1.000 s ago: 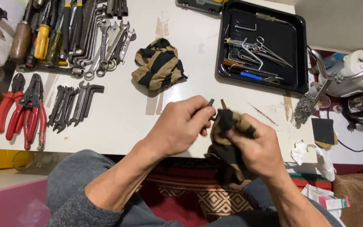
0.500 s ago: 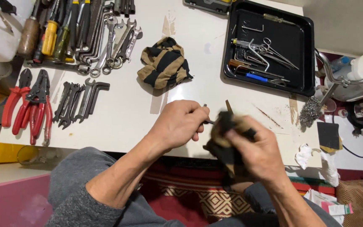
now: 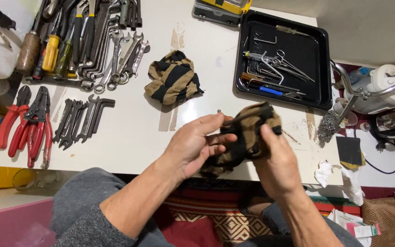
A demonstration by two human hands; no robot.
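The left hand [image 3: 193,148] pinches a thin dark metal rod [image 3: 232,120] between thumb and fingers. The rod's long axis runs nearly level, tilted slightly up to the right; its left tip shows just past the fingertips, and its right end goes into the rag [image 3: 248,137]. How far it reaches inside the cloth cannot be told.

The right hand [image 3: 277,162] is closed around the rag, thumb pressed on top, bunching the cloth over the rod. The rag is soft and crumpled, with tan and black stripes; a loose end hangs down between the two hands. Hands, rod and rag are held above the near edge of the white table [image 3: 138,132], not resting on it.

A bare strip of table lies just beyond the hands, between them and a second striped rag [image 3: 173,82], which sits in a heap near the middle. To the right of that strip is a black tray [image 3: 318,98] with shallow walls, holding slim metal tools, its near edge close to the right hand. At the left, well apart, lie red-handled pliers [image 3: 26,128], a row of dark keys [image 3: 81,122] and shiny wrenches [image 3: 115,59]. A wad of steel wool [image 3: 328,126] sits at the table's right edge.
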